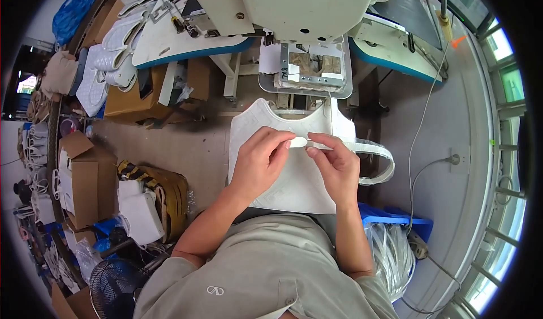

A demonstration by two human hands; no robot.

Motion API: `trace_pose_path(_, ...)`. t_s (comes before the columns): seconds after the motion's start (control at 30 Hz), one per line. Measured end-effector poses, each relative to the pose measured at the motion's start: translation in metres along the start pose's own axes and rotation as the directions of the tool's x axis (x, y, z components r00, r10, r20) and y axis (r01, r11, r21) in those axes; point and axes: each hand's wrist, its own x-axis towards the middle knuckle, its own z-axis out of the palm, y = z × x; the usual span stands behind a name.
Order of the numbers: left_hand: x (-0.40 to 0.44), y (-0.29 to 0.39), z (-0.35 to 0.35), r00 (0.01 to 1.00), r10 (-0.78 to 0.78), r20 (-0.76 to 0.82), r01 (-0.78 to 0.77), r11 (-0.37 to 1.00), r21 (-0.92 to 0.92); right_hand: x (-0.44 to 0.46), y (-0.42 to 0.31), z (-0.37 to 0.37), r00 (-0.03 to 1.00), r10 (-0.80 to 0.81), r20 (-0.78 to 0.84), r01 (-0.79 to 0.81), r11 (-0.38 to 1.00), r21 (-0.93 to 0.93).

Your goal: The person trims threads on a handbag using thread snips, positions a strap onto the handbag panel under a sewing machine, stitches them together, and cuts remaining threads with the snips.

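A white strap [373, 148] loops out to the right of my right hand [338, 167], which pinches it near one end. The strap's rounded white tip [298, 142] lies between my two hands, and my left hand [261, 161] pinches that tip between thumb and fingers. Beneath both hands a white bag panel [294, 189] with a curved upper edge rests across my lap. Ahead of it stands a sewing machine [308, 7], with a metal clamp frame [314, 69] on its bed.
White bags [110, 64] are piled on the left near a cardboard box [136, 101]. A blue crate [396, 217] with bundled white straps [390, 257] sits at my right. A black fan [116, 282] stands at lower left. Cables [418, 126] run along the right wall.
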Motion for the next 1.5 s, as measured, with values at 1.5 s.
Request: trace_pose_path(1.5,-0.008,-0.006,-0.013,0.969,0.089,0.23,0.095,0.728,-0.679,0.005,-0.033,-0.01,0.99,0.016,0.137,-0.044,0.977,0.208)
